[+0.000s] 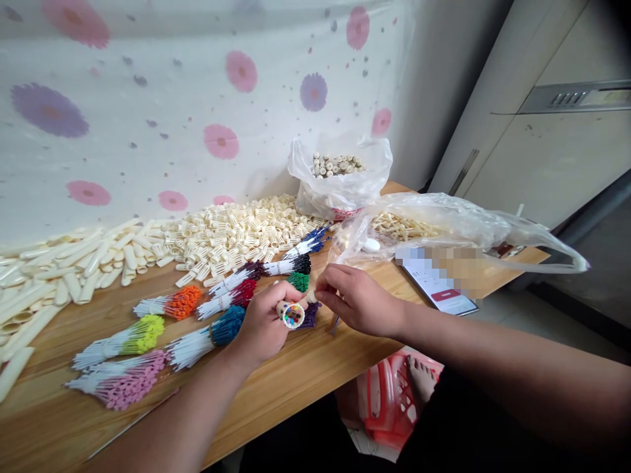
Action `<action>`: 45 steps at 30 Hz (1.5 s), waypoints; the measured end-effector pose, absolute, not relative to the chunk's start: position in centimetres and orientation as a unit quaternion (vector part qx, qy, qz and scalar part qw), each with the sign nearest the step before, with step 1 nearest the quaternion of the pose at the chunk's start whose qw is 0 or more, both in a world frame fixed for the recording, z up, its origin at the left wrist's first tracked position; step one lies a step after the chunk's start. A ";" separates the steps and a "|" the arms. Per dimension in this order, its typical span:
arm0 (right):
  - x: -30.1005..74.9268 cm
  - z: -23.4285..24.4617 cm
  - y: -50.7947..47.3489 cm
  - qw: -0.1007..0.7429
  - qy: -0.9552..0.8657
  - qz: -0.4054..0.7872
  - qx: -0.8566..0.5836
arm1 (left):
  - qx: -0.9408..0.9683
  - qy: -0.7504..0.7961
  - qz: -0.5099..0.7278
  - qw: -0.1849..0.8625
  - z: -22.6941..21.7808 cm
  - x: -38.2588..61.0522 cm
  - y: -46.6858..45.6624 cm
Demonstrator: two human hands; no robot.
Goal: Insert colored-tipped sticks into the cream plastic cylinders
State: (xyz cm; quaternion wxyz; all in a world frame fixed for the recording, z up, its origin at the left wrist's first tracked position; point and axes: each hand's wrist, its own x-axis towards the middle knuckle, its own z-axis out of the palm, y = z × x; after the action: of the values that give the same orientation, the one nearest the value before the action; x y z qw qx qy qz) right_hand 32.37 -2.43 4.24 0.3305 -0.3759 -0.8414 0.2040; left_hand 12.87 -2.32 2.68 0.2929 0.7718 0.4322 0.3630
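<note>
My left hand (263,325) is closed around a short cream multicolour pen part (290,315). Its round open end faces me and shows several coloured tips inside. My right hand (357,299) pinches at the far end of the same part, fingertips touching it. Below the right fingers a thin purple-blue stick (336,325) pokes out; whether it is held I cannot tell. Close to my left hand are bundles of thin white pen refills with coloured ends: teal (227,325), red (241,293), green (298,282) and purple (310,314), the last partly hidden by my hands.
Orange (182,302), yellow (145,334) and pink (135,381) refill bundles lie left. Behind are heaps of cream slotted parts (241,230) and tubes (98,256). A bag of small parts (340,190), another plastic bag (444,217) and a phone (438,282) sit right. A thin rod (131,426) lies near the front edge.
</note>
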 end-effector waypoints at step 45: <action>32.1 8.5 -3.0 0.419 -0.850 0.160 -0.275 | 0.798 0.521 0.257 0.160 1.6 11.9 -1.7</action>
State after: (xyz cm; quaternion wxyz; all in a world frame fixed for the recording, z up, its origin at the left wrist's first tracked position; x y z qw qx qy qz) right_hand 32.13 -2.99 8.48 0.4190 -0.2750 -0.8504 0.1600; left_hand 11.86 -1.67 1.60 0.1601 0.7982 0.5207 0.2571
